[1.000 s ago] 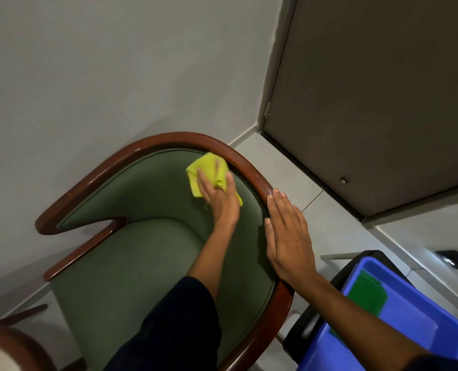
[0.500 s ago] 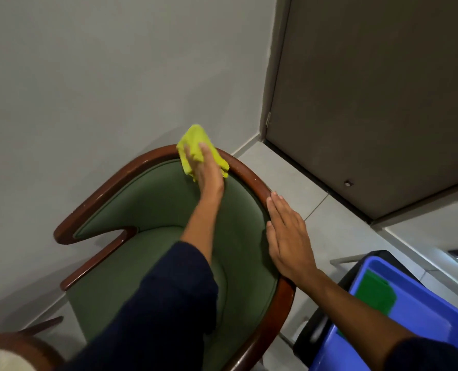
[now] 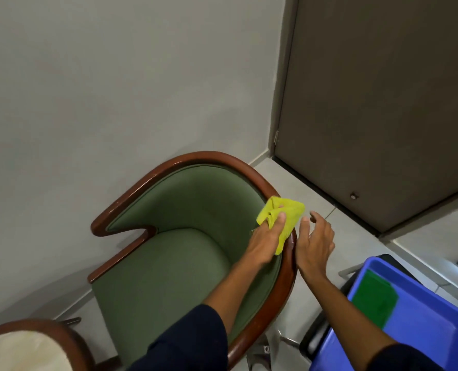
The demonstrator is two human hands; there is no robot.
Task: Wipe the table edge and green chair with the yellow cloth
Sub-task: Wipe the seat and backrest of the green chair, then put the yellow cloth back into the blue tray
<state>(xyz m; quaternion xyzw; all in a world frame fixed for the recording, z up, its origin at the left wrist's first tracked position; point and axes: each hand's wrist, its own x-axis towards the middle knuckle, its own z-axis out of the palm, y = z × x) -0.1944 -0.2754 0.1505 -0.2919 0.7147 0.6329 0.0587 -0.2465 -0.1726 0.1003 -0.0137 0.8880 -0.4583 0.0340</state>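
Note:
The green chair [image 3: 169, 263] with a curved brown wooden rim stands against the grey wall. My left hand [image 3: 265, 242] presses the yellow cloth [image 3: 281, 215] onto the right side of the rim, thumb on top of the cloth. My right hand [image 3: 313, 242] hovers just outside the rim, right of the cloth, fingers spread and holding nothing. No table edge is in view.
A blue bin [image 3: 409, 317] holding a green pad [image 3: 373, 298] sits on a black cart at the lower right. A brown door [image 3: 383, 103] fills the upper right. Another chair with a cream seat [image 3: 21, 349] shows at the bottom left.
My left hand has slid the yellow cloth from the top of the chair back down along the rim to its right side. My right hand has lifted off the rim.

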